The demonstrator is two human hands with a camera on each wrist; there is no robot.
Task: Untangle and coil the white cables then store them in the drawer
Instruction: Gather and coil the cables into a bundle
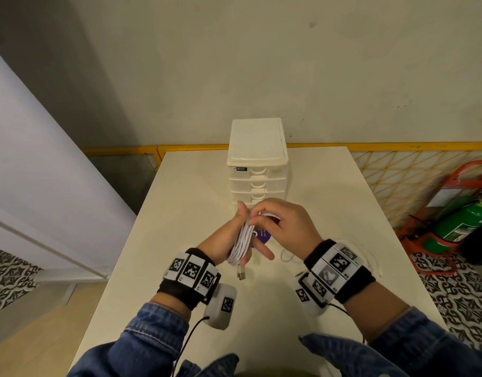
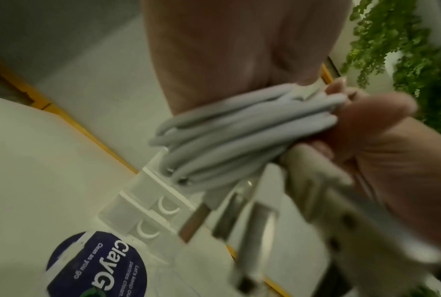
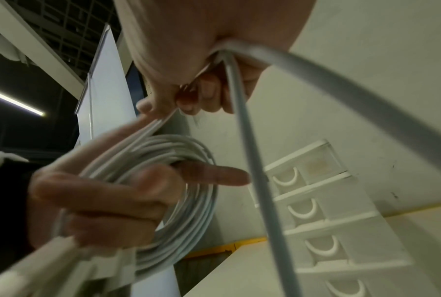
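A coil of white cable [image 1: 242, 242] is looped around my left hand [image 1: 238, 235], whose fingers curl round it above the table [image 1: 196, 202]. Its USB plug [image 1: 241, 276] hangs below the hand. My right hand [image 1: 258, 216] pinches a loose strand [image 3: 242, 124] of the same cable at the top of the coil [image 3: 179, 201]. In the left wrist view the coil [image 2: 239, 136] crosses the palm and blurred plugs [image 2: 195, 223] dangle. The white drawer unit [image 1: 257, 164] stands just behind the hands, all its drawers shut. Another white cable [image 1: 287, 257] lies on the table by my right wrist.
A round purple sticker [image 1: 263, 236] lies on the table under the hands. A yellow mesh railing [image 1: 397, 180] runs behind and to the right of the table. A green fire extinguisher [image 1: 462, 221] in a red stand sits on the floor at the right.
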